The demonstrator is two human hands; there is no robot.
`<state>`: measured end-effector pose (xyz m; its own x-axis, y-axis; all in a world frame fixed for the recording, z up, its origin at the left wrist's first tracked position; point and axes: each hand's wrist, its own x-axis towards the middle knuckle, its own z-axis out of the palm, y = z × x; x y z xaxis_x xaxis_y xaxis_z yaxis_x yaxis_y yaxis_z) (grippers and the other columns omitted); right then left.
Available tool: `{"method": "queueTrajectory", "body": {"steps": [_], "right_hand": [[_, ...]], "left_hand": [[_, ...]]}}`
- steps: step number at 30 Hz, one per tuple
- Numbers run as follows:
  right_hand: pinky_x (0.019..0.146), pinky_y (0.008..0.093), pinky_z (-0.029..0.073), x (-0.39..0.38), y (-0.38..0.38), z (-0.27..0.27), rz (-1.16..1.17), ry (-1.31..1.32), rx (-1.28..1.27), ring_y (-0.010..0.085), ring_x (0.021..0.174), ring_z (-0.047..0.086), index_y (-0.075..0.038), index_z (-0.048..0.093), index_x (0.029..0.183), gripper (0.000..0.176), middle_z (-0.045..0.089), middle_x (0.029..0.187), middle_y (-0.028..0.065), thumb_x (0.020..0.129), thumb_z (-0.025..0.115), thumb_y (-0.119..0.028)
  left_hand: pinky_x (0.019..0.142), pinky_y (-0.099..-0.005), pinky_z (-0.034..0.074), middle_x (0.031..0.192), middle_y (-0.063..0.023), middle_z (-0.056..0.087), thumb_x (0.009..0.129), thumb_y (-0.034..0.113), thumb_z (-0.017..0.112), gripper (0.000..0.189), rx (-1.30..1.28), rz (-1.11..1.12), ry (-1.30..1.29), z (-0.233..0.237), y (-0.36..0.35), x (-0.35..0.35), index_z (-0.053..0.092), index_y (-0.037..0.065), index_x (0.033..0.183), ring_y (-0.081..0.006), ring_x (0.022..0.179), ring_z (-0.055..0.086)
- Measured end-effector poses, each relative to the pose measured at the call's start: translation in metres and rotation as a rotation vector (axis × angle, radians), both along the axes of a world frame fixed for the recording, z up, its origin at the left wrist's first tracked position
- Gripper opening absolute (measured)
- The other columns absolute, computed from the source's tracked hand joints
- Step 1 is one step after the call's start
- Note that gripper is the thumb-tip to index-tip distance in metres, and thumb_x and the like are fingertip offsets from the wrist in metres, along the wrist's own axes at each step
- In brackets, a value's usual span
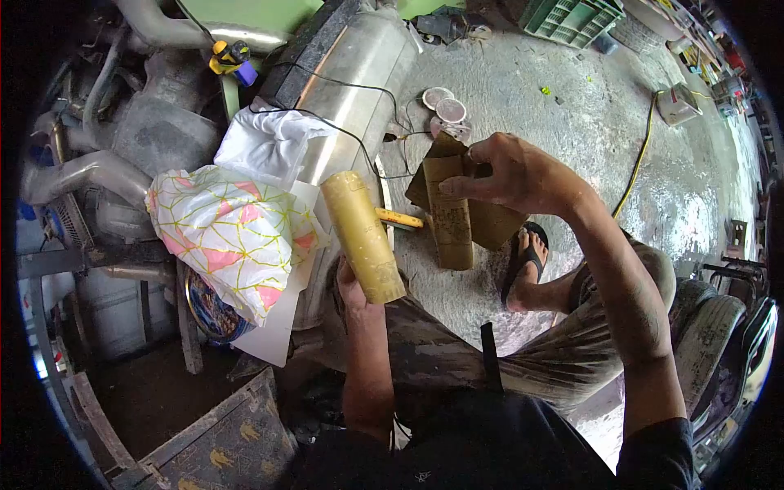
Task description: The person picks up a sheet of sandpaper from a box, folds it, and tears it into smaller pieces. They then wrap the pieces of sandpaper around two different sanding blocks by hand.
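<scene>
A yellowish-brown cylinder [360,233] stands tilted in my left hand [356,287], whose fingers are mostly hidden behind its lower end. To the right, my right hand [500,173] pinches the upper part of a folded brown sheet, perhaps sandpaper [450,224], between thumb and fingers. More dark brown sheet spreads behind that folded strip. Between the two hands lies a tool with a yellow-orange handle [400,218], partly hidden by the cylinder.
A patterned plastic bag [224,237] and a white bag [269,140] lie at left beside a metal cylinder [367,90]. Round discs [450,110] and a black cable are beyond. A green crate [570,20], yellow hose [639,159] and sandalled foot [527,269] are right.
</scene>
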<state>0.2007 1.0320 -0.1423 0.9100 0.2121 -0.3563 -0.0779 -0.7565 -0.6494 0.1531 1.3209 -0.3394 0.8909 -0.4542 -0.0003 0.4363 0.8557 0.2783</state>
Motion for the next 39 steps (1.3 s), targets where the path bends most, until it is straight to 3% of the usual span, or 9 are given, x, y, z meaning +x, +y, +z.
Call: {"method": "queueTrajectory", "body": {"steps": [3,6,8,12,17,24,31,33,39], "right_hand": [[0.074,0.0422,0.048,0.000,-0.001,0.002,0.030,0.045,-0.031,0.0356,0.080,0.062,0.012,0.060,0.098,0.067,0.060,0.096,0.0269,0.082,0.067,-0.053],[0.063,0.0396,0.049,-0.003,-0.007,-0.022,0.073,-0.223,-0.037,0.0300,0.066,0.063,0.006,0.067,0.086,0.060,0.063,0.070,0.0197,0.083,0.067,-0.054],[0.065,0.0396,0.049,-0.004,-0.007,-0.021,0.081,-0.237,-0.026,0.0310,0.069,0.063,0.006,0.067,0.086,0.060,0.063,0.072,0.0204,0.083,0.066,-0.054],[0.066,0.0402,0.047,-0.002,-0.005,-0.016,0.101,-0.157,0.011,0.0314,0.073,0.062,0.005,0.066,0.087,0.058,0.062,0.075,0.0205,0.083,0.066,-0.053],[0.068,0.0407,0.048,-0.001,-0.003,-0.019,0.098,-0.199,0.037,0.0307,0.072,0.063,0.004,0.066,0.092,0.054,0.062,0.074,0.0189,0.085,0.066,-0.049],[0.069,0.0402,0.051,-0.004,0.003,-0.052,0.151,-0.360,0.211,0.0280,0.073,0.065,0.002,0.068,0.099,0.034,0.067,0.082,0.0180,0.092,0.063,-0.031],[0.063,0.0380,0.049,-0.004,0.015,-0.042,0.050,-0.233,0.119,0.0255,0.067,0.063,0.002,0.067,0.098,0.040,0.066,0.079,0.0167,0.093,0.061,-0.037],[0.059,0.0370,0.047,-0.004,0.023,-0.016,-0.067,0.083,0.146,0.0212,0.062,0.059,0.005,0.067,0.095,0.048,0.063,0.069,0.0149,0.094,0.060,-0.043],[0.056,0.0385,0.046,-0.004,0.018,-0.031,-0.021,-0.043,0.224,0.0172,0.056,0.055,0.006,0.065,0.090,0.054,0.060,0.063,0.0141,0.092,0.061,-0.047]], "left_hand": [[0.070,-0.0374,0.050,0.115,-0.0118,0.061,0.081,0.025,0.070,0.053,0.002,0.121,-0.044,0.014,-0.011,0.003,0.051,0.001,0.126,-0.0250,0.091,0.061],[0.085,-0.0385,0.051,0.119,-0.0113,0.060,0.091,0.015,0.062,0.038,0.301,0.237,0.035,0.055,-0.021,0.009,0.051,0.001,0.124,-0.0234,0.103,0.061],[0.094,-0.0350,0.046,0.118,-0.0088,0.060,0.096,0.011,0.056,0.025,0.640,0.314,-0.109,0.064,-0.019,0.016,0.054,0.001,0.119,-0.0178,0.106,0.059],[0.091,-0.0299,0.045,0.112,-0.0047,0.061,0.096,0.013,0.058,0.022,0.779,0.373,-0.226,0.072,-0.019,0.016,0.057,0.000,0.114,-0.0122,0.100,0.057],[0.080,-0.0197,0.042,0.097,0.0004,0.060,0.097,0.019,0.061,0.021,1.315,0.310,-0.421,0.093,-0.043,0.010,0.060,-0.002,0.104,-0.0053,0.088,0.053],[0.068,-0.0189,0.041,0.087,0.0021,0.058,0.096,0.020,0.063,0.021,1.260,0.283,-0.387,0.089,-0.072,-0.001,0.059,0.000,0.099,-0.0035,0.077,0.048],[0.066,-0.0215,0.043,0.086,-0.0009,0.059,0.095,0.017,0.064,0.022,1.269,0.412,-0.427,0.094,-0.080,-0.001,0.057,-0.003,0.098,-0.0049,0.077,0.050],[0.065,-0.0221,0.044,0.084,-0.0024,0.059,0.094,0.016,0.065,0.021,1.334,0.430,-0.452,0.092,-0.079,0.001,0.056,-0.003,0.097,-0.0051,0.076,0.050],[0.069,-0.0192,0.041,0.085,0.0018,0.056,0.096,0.015,0.062,0.017,1.417,0.428,-0.545,0.101,-0.082,0.001,0.059,-0.001,0.098,-0.0038,0.077,0.048]]}}
